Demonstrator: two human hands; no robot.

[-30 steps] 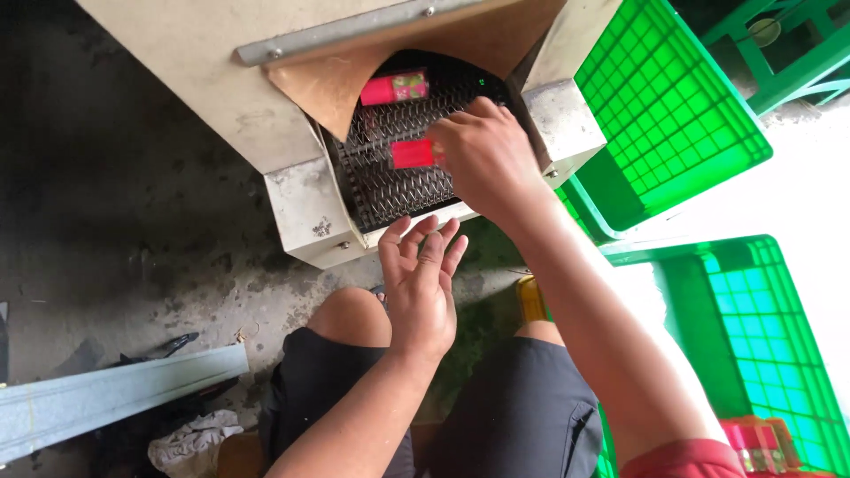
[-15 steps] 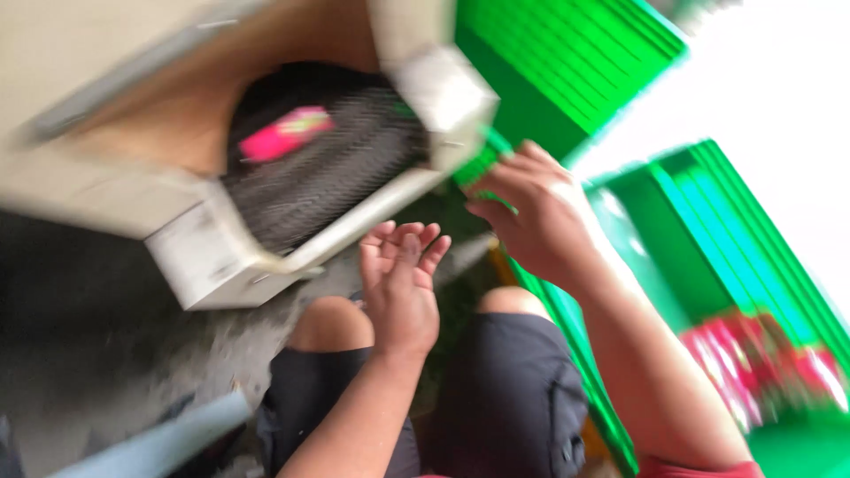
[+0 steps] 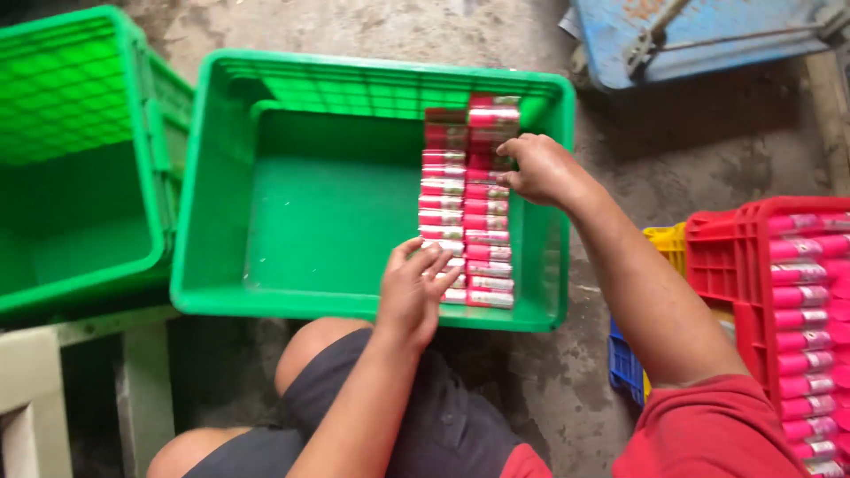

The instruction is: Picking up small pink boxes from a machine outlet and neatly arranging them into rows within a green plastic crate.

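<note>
A green plastic crate (image 3: 266, 265) lies in front of my knees. Two columns of pink and red tubes (image 3: 465, 212) are stacked along its right side. My left hand (image 3: 414, 288) rests flat, fingers spread, on the near end of the columns. My right hand (image 3: 542, 168) reaches in from the right, fingers curled over a pink tube (image 3: 490, 164) at the far part of the right column. The tube is mostly hidden under the fingers.
A second green crate (image 3: 71, 168) stands at the left. A red crate (image 3: 726, 257) full of pink tubes sits at the right, with yellow and blue crates under it. A blue metal object (image 3: 699, 35) lies at the far right, a pale machine frame (image 3: 27, 389) at the near left.
My view has swung from the machine chute down to the green crate. My right hand has left the chute and come onto the stacked tubes; my left hand has dropped onto the stack.
</note>
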